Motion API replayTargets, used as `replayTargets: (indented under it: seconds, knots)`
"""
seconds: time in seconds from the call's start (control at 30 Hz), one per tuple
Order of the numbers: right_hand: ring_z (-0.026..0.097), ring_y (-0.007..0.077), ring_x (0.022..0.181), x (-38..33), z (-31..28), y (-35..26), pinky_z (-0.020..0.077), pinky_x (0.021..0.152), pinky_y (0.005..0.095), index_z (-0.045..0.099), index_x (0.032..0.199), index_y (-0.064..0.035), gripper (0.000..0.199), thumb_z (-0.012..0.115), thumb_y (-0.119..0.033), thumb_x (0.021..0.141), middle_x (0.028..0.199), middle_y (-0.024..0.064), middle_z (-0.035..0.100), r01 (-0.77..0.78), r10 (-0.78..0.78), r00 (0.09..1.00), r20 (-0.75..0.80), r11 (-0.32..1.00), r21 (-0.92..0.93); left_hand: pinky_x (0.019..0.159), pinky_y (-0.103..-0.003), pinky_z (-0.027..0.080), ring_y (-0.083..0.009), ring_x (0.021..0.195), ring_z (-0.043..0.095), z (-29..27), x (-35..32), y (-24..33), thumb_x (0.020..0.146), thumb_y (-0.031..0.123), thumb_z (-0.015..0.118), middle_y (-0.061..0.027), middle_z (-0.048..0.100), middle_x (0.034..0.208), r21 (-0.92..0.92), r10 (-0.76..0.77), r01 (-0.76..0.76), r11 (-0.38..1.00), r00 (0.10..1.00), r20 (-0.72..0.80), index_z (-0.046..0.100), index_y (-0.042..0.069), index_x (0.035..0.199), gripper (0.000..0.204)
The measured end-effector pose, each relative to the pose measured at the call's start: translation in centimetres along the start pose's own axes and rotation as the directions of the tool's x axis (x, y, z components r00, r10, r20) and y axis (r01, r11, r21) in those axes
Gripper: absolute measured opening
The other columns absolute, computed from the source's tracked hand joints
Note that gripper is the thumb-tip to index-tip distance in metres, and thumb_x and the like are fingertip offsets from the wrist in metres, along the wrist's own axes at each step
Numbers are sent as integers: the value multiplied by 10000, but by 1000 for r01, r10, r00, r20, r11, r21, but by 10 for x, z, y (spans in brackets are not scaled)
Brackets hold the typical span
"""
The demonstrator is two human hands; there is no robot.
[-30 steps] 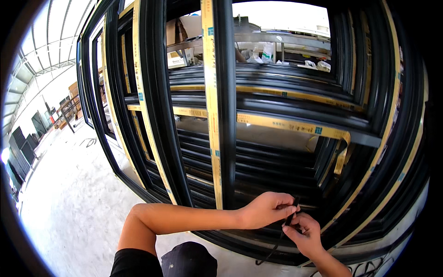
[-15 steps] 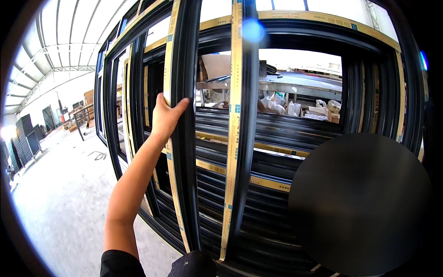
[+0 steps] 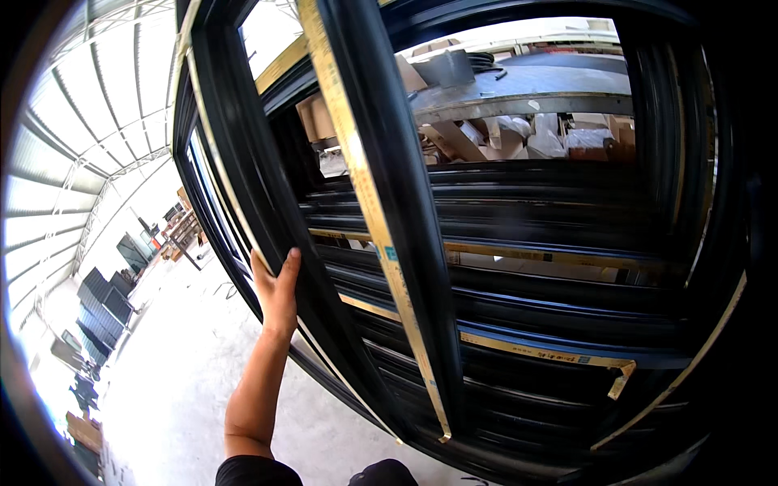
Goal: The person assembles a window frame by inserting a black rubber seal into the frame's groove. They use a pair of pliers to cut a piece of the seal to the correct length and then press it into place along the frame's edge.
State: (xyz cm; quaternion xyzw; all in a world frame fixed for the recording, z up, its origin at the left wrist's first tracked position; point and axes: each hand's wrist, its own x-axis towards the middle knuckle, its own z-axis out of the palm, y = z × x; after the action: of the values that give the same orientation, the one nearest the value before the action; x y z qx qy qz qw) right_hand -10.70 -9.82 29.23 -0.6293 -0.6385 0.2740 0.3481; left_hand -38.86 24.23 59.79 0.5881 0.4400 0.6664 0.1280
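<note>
My left hand [image 3: 277, 290] is raised and pressed against the left upright of a large black metal window frame [image 3: 267, 202], fingers wrapped along its edge. The frame leans with several other black frames [image 3: 559, 283] stacked behind it. Yellow-gold protective tape strips [image 3: 381, 251] run along the uprights and crossbars. A central black mullion [image 3: 405, 202] crosses the view at a tilt. My right hand is out of view.
A pale concrete floor [image 3: 178, 381] stretches to the left. Dark stacked panels [image 3: 101, 308] and racks [image 3: 182, 235] stand far off at the left under a corrugated hall roof [image 3: 89, 121]. Behind the frames lie cardboard boxes [image 3: 454, 130] and a grey shelf [image 3: 527, 89].
My left hand went from the bottom rail, where both hands worked on a dark strip, up to the left upright. My right hand left the view. My head tilted and moved closer.
</note>
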Motion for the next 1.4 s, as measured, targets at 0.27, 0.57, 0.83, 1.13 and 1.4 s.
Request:
replayTargets:
  seconds: [0.27,0.57,0.83,1.13,1.4]
  knots:
    - [637,364,839,-19,19,-1,528,746,443,677,914,-31,138,588,-135,907,898,178,671,-271,252,946,-203,960,-74,1012,-313,409,-194,1121,551,-7,-6,5,900,208,732,-117,593,1228,216,-103,105,971,995,-20,452,-17,1341,569]
    - [653,364,852,-75,-56,-165,536,766,449,676,1015,-31,234,667,-233,897,964,178,691,-224,226,968,-113,974,25,895,-319,477,-196,982,615,-19,1,19,866,210,768,-119,664,1060,196,-343,335,921,939,7,524,-20,1206,477]
    - [641,295,616,104,-231,-301,489,563,349,631,927,-22,152,708,-146,883,702,131,638,-180,292,766,-573,953,245,881,-412,488,-317,971,640,-17,-2,11,840,277,786,-213,677,1068,224,-418,395,891,906,63,530,-48,1181,536]
    - [620,75,662,194,-329,-457,502,575,214,589,854,4,198,635,-151,968,755,17,609,271,473,597,-649,642,717,1117,-413,309,-307,1358,394,-23,27,215,950,122,592,-206,404,1465,185,-366,480,858,318,875,355,-59,1438,571]
    - [608,54,607,207,-378,-486,494,522,197,516,891,-37,215,605,-206,990,696,20,614,302,351,751,-559,571,764,780,-330,475,-201,822,589,71,77,323,901,183,694,-95,645,898,-147,118,152,978,182,976,613,-22,1078,282]
